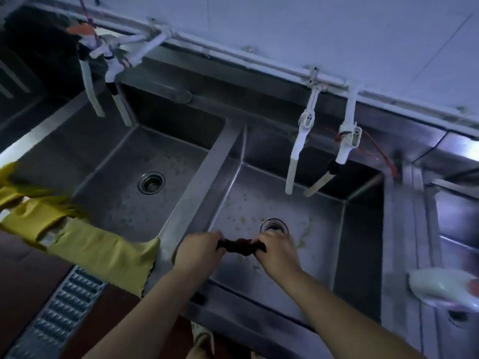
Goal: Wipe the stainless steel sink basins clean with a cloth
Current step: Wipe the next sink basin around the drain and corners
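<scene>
Two stainless steel basins lie side by side. The left basin (108, 203) has a round drain, and the right basin (318, 218) shows yellowish specks and smears around its drain (274, 225). Over the front part of the right basin, my left hand (198, 251) and my right hand (277, 251) each grip one end of a dark, twisted cloth (239, 246) stretched between them. Both fists are closed round the cloth.
White taps (298, 151) hang over the right basin and others (114, 81) over the left. Yellow cloths (85, 244) drape over the left basin's front rim. A floor drain grate (59, 314) runs below. A white bottle (440, 288) lies on the right counter.
</scene>
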Tool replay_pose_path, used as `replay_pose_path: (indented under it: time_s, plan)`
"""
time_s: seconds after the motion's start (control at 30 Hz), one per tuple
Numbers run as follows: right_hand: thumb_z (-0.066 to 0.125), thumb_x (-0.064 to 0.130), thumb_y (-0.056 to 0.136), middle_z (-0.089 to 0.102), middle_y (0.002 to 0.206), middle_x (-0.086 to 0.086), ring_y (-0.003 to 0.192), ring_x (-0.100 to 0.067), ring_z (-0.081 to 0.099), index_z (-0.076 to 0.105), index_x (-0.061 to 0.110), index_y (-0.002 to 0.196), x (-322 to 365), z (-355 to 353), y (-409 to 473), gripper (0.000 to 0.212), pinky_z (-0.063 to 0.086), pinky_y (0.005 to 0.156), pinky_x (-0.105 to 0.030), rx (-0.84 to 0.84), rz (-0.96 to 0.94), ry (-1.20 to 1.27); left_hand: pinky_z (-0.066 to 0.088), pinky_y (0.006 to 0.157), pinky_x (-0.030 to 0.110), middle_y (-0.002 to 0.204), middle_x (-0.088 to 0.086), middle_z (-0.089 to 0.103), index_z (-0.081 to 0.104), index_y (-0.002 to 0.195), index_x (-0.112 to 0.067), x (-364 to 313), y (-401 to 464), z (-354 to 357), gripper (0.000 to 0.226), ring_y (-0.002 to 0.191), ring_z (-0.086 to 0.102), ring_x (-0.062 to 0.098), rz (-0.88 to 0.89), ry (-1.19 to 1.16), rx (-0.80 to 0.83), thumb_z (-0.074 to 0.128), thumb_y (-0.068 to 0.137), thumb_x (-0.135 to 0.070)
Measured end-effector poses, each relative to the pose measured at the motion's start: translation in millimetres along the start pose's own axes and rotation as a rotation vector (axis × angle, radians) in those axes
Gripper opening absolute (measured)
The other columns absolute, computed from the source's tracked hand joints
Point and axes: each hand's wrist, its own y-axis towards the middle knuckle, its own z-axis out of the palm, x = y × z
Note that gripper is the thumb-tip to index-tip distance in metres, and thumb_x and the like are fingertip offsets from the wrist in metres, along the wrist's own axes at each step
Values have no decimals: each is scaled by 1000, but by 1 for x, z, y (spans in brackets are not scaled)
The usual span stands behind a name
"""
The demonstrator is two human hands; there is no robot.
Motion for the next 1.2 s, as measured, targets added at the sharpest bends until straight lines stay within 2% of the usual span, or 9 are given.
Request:
replay_pose_path:
  time_s: [0.3,0.43,0.53,0.6,0.77,0.87,0.97,1.1,1.2]
  plan:
    - [51,28,89,62,120,-6,112,-27,52,58,29,118,-7,83,32,30,36,94,-30,343,443,26,48,78,38,110,8,63,54,108,-15,53,71,57,20,104,59,29,225,252,405,49,91,-25]
    - [49,24,93,42,144,-5,129,-24,40,32,22,145,-15,94,49,55,33,105,-31,375,561,86,44,61,32,103,5,62,57,109,-16,53,103,45,25,88,64,27,411,361,223,58,84,-20]
    - [47,20,93,48,138,-8,124,-25,46,42,18,138,-24,101,51,46,38,100,-30,405,554,137,43,42,26,62,5,60,63,68,-12,51,127,20,35,51,60,27,589,404,44,82,40,-4]
    - [47,18,92,52,135,-11,120,-27,50,46,14,135,-29,110,49,42,40,95,-30,439,523,149,46,49,29,58,7,59,61,64,-10,53,145,10,36,52,59,29,627,434,11,79,36,4]
    - [47,13,95,45,144,-7,125,-27,47,45,23,139,-46,150,53,46,39,101,-31,621,344,81,36,85,40,93,12,65,64,97,-8,53,195,9,24,95,55,33,672,504,82,55,75,-6]
    - [41,15,99,18,158,-4,143,-24,21,33,24,146,-55,179,68,48,19,114,-32,765,85,-80,27,93,36,101,9,64,62,101,-10,51,224,14,24,106,50,30,741,571,49,48,81,-12]
    - [34,7,100,-5,159,-11,146,-30,-3,16,17,150,-63,204,79,55,-1,117,-36,703,-200,-228,25,94,35,94,9,67,66,96,-9,51,244,20,22,101,52,31,771,550,-26,50,82,-15]
    - [61,32,85,33,150,-14,138,-33,31,38,21,144,-73,233,84,64,23,111,-46,456,-400,-354,23,97,30,85,1,68,70,87,-16,57,252,30,22,94,54,24,729,511,-51,48,82,-19]
    - [61,44,82,39,148,-11,136,-30,36,39,28,142,-69,265,91,66,25,109,-48,319,-526,-383,30,93,32,72,3,67,69,75,-13,58,254,31,17,85,58,27,724,425,-71,52,76,-13]
